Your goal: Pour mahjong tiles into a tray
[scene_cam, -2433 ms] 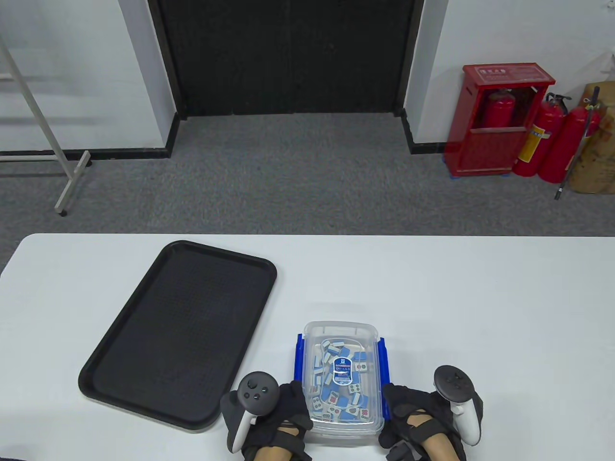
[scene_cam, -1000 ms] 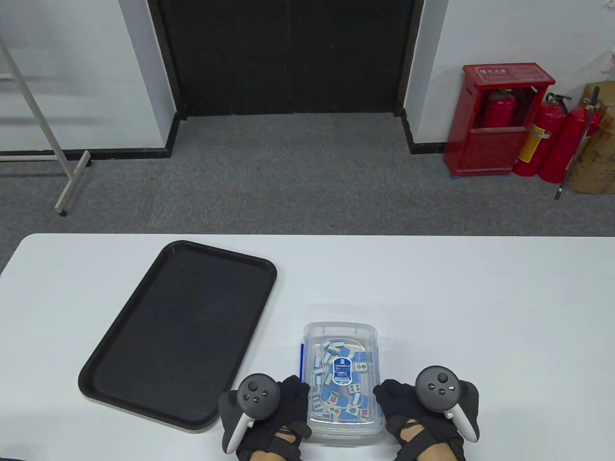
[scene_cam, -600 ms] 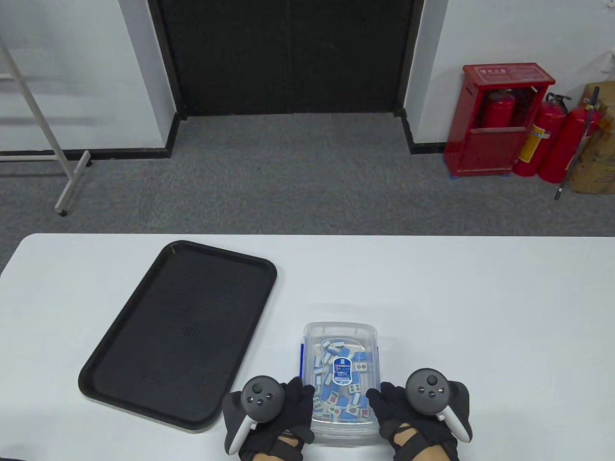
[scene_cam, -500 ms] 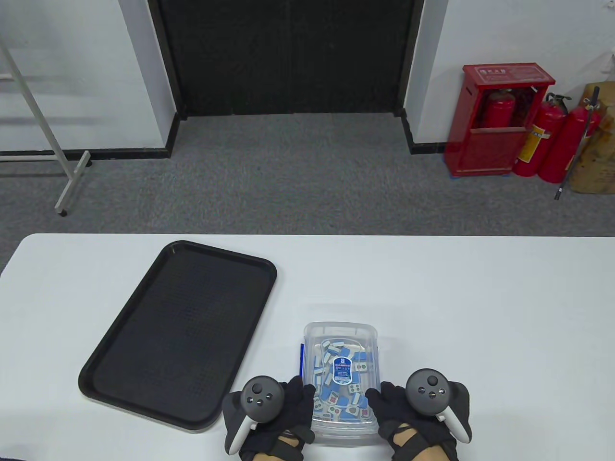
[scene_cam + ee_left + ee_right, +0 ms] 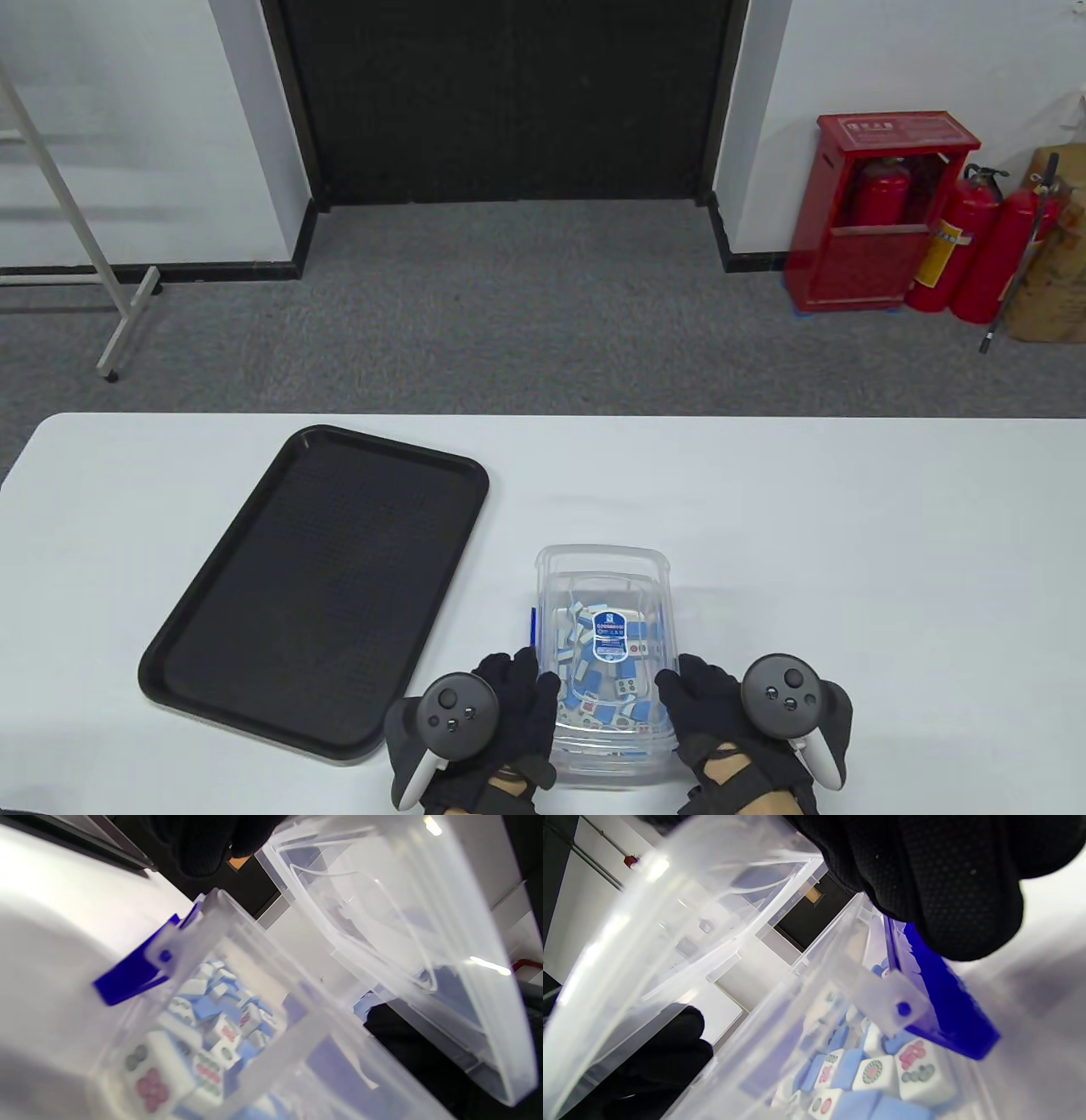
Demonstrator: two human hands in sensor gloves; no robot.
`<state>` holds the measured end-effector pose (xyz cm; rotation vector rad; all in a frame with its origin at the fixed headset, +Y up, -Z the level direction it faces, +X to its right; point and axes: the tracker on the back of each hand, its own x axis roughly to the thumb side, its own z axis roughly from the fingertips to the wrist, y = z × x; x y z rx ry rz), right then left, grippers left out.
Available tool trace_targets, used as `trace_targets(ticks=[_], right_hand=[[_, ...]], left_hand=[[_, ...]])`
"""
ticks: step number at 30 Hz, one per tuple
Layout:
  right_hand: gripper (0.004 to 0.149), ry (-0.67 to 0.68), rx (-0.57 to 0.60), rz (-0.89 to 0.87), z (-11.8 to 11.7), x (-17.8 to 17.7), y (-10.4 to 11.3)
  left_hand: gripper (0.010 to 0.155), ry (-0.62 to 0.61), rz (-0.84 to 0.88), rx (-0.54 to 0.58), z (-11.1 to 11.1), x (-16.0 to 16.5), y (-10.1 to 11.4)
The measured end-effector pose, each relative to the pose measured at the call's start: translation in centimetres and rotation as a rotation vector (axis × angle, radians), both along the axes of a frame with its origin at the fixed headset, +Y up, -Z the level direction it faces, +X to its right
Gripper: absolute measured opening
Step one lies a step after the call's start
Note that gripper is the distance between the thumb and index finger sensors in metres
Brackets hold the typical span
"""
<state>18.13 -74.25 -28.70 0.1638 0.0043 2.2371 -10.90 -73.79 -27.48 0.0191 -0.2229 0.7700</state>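
A clear plastic box (image 5: 607, 755) of blue-and-white mahjong tiles (image 5: 607, 679) stands near the table's front edge. Its clear lid (image 5: 602, 562) with a blue label is raised off the box and tilted. My left hand (image 5: 522, 692) grips the lid's left side and my right hand (image 5: 691, 692) grips its right side. In the left wrist view the lid (image 5: 403, 942) hangs apart from the box rim (image 5: 237, 933), whose blue latch (image 5: 131, 971) is open. In the right wrist view my fingers (image 5: 925, 878) are above the other blue latch (image 5: 937, 1014) and the tiles (image 5: 882, 1069). The black tray (image 5: 322, 577) lies empty to the left.
The white table (image 5: 848, 552) stretches to the right and behind the box. The tray's near right corner is close to my left hand. Red fire extinguishers (image 5: 976, 246) and a red cabinet stand on the floor far behind the table.
The blue side latches were unclipped and both hands moved in onto the lid. The lid has now come up off the box, its far edge higher than before.
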Motion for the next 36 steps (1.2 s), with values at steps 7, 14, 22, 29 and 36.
trace_targets(ticks=[7,14,22,29,36], right_hand=[[0.069,-0.020,-0.017,-0.150,0.4,0.5,0.7],[0.069,-0.029,-0.023,-0.262,0.8,1.0,1.2],[0.069,-0.014,-0.036,-0.238,0.8,1.0,1.1],[0.069,-0.009,-0.050,-0.209,0.7,1.0,0.6],[0.069,-0.011,-0.021,-0.247,0.8,1.1,1.1]], left_hand=[[0.069,-0.017,0.037,0.013,0.2,0.0,0.3],[0.070,-0.051,0.079,0.070,0.5,0.2,0.9],[0.070,-0.060,0.069,0.085,0.7,0.2,1.2],[0.070,-0.066,0.062,0.079,0.7,0.2,1.2],[0.071,-0.092,0.093,0.083,0.8,0.6,2.2]])
